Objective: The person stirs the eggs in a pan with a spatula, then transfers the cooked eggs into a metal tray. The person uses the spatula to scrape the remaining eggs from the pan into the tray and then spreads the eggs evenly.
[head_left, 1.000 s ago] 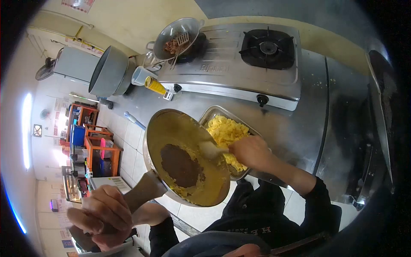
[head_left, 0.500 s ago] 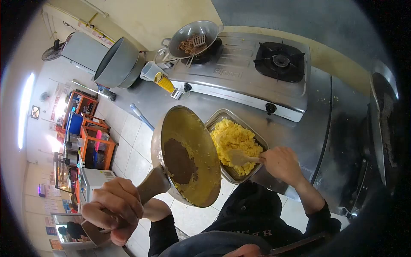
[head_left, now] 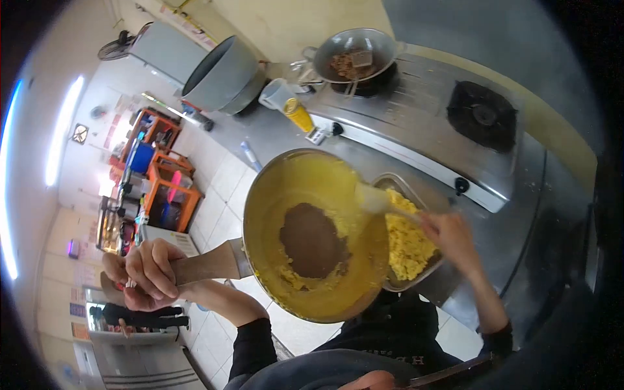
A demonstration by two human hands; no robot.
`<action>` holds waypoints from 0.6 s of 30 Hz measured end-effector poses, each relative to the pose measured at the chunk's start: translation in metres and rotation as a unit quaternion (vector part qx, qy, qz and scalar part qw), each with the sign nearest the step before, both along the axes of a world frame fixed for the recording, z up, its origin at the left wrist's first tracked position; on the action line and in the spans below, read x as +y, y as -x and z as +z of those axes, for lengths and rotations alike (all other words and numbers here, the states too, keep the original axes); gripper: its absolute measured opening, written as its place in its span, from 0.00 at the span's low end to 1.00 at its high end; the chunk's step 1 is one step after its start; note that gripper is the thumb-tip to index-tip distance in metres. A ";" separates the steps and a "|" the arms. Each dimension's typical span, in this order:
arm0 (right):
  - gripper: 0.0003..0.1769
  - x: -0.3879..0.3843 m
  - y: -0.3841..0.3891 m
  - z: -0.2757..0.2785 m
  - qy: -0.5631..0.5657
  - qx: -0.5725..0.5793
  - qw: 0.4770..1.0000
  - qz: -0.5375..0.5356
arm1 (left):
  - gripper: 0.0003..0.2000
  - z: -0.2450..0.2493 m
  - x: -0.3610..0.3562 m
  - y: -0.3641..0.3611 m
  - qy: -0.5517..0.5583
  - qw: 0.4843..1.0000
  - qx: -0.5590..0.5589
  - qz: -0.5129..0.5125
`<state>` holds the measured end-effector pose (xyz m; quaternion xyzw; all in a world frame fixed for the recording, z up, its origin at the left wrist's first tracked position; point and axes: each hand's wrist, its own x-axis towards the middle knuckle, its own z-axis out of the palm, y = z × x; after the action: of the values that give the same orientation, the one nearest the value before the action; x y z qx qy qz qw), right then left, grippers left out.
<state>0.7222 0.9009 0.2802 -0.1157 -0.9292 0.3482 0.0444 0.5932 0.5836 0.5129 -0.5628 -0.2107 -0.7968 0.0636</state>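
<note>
My left hand (head_left: pixel 153 273) is wrapped round the handle of a deep frying pan (head_left: pixel 279 188). Yellow residue coats the pan's inner wall, and a bare brown patch shows at its bottom. In my right hand (head_left: pixel 455 240) is a spatula (head_left: pixel 374 198) with a pale blade, blurred by motion, over the pan's right rim. Partly behind the pan, a metal tray (head_left: pixel 390 179) holds a heap of scrambled egg (head_left: pixel 409 247).
A two-burner gas stove (head_left: pixel 416 130) stands at the back, with a wok (head_left: pixel 357 39) of browned food on its left burner. Left of it are a yellow can (head_left: pixel 298 116), a plastic jug (head_left: pixel 275 94) and a big pot (head_left: pixel 221 75). A person (head_left: pixel 143 317) stands far off at lower left.
The pan has turned its inside more toward me. My right hand has lifted the spatula from the egg in the tray to the pan's rim. The view has shifted too.
</note>
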 end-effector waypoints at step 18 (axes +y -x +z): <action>0.06 -0.021 0.211 0.134 -0.306 0.531 0.668 0.422 | 0.09 -0.032 0.036 0.113 -0.029 0.997 0.035 -0.054</action>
<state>0.5113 0.8803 0.4138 0.5133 -0.7528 0.0285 0.4111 0.4799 0.6194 0.4808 -0.5988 -0.1545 -0.7846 0.0439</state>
